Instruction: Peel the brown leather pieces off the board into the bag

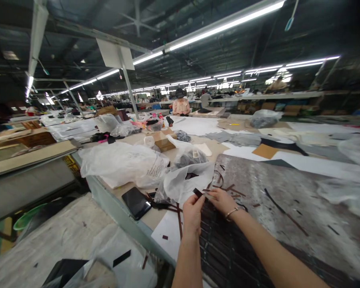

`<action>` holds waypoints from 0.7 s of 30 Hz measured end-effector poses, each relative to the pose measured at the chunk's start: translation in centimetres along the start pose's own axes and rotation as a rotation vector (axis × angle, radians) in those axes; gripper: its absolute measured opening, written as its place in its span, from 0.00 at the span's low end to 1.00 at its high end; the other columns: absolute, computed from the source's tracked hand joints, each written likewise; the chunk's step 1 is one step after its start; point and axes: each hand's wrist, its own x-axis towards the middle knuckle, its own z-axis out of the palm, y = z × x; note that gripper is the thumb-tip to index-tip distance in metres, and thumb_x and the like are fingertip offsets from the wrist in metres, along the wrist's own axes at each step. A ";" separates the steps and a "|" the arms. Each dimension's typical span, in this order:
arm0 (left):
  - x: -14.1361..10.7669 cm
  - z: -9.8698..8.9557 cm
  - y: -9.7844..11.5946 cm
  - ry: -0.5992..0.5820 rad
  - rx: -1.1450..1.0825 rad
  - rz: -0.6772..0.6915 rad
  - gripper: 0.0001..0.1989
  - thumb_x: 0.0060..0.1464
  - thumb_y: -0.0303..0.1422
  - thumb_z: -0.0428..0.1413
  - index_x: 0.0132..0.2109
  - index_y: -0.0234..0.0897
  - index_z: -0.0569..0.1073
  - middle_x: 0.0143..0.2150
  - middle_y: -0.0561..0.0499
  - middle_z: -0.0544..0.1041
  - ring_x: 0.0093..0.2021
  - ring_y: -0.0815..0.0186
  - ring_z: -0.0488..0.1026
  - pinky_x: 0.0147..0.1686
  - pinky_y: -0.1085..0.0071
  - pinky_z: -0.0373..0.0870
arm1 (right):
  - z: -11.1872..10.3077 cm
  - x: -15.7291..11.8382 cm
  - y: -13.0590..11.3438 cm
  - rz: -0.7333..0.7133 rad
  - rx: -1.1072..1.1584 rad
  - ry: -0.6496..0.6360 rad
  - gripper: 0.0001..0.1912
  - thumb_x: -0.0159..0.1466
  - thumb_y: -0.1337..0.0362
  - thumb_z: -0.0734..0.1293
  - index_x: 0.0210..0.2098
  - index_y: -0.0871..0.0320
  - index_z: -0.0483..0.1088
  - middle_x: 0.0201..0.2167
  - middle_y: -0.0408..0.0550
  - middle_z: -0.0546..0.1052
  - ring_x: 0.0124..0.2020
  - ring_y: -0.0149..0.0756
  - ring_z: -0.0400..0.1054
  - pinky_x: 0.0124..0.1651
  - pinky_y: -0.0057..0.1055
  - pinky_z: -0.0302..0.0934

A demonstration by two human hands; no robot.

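My left hand (193, 212) pinches a small dark strip (197, 193) that sticks up past its fingertips. Close beside it on the right, my right hand (220, 201) has its fingers drawn together around something thin and dark, too small to make out. A bracelet circles the right wrist. Below both hands lie dark brown strips (219, 236) in rows. Several loose brown strips (232, 191) rest on the worn grey-brown board (258, 180) behind my right hand. An open clear plastic bag (180, 184) sits just beyond my left hand.
A black phone or tablet (136, 203) lies at the left table edge. Behind it are a large white plastic bag (126, 162) and a cardboard box (162, 140). Cut sheets cover the far table. A person (181, 105) works farther back. Scraps lie on the lower left surface (69, 228).
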 end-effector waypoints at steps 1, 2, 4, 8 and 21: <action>0.1 0.0 -0.2 -0.007 -0.010 0.004 0.15 0.43 0.39 0.60 0.34 0.30 0.76 0.25 0.52 0.71 0.24 0.75 0.63 0.22 0.80 0.55 | -0.4 -0.6 0.1 0.034 0.175 0.058 0.16 0.61 0.61 0.58 0.46 0.55 0.70 0.46 0.50 0.71 0.47 0.37 0.64 0.50 0.34 0.57; 0.2 0.1 -0.4 -0.017 -0.029 0.000 0.15 0.43 0.39 0.60 0.33 0.29 0.76 0.24 0.52 0.71 0.25 0.74 0.64 0.22 0.79 0.57 | -0.7 -1.3 0.2 0.084 0.388 0.090 0.19 0.62 0.57 0.57 0.48 0.56 0.68 0.46 0.50 0.71 0.47 0.37 0.65 0.50 0.34 0.59; 0.3 0.3 -0.7 -0.044 -0.092 -0.045 0.15 0.41 0.39 0.61 0.32 0.29 0.75 0.25 0.51 0.71 0.25 0.73 0.66 0.25 0.78 0.61 | -1.0 -2.8 0.0 0.175 0.807 0.075 0.23 0.61 0.52 0.57 0.51 0.56 0.66 0.44 0.49 0.73 0.44 0.38 0.67 0.44 0.34 0.63; 0.1 0.8 -1.0 -0.148 -0.143 -0.197 0.15 0.39 0.36 0.62 0.33 0.28 0.75 0.28 0.49 0.73 0.27 0.72 0.69 0.30 0.75 0.66 | -0.5 -4.2 -0.5 0.163 0.882 0.099 0.20 0.57 0.53 0.63 0.45 0.56 0.71 0.40 0.47 0.75 0.40 0.37 0.69 0.43 0.33 0.64; 0.4 0.2 -1.4 -0.181 1.265 0.355 0.16 0.54 0.28 0.46 0.47 0.37 0.72 0.47 0.45 0.72 0.47 0.61 0.66 0.49 0.64 0.59 | -3.1 -3.9 6.0 0.344 0.314 0.042 0.12 0.55 0.58 0.64 0.30 0.57 0.76 0.23 0.42 0.75 0.27 0.32 0.67 0.30 0.25 0.56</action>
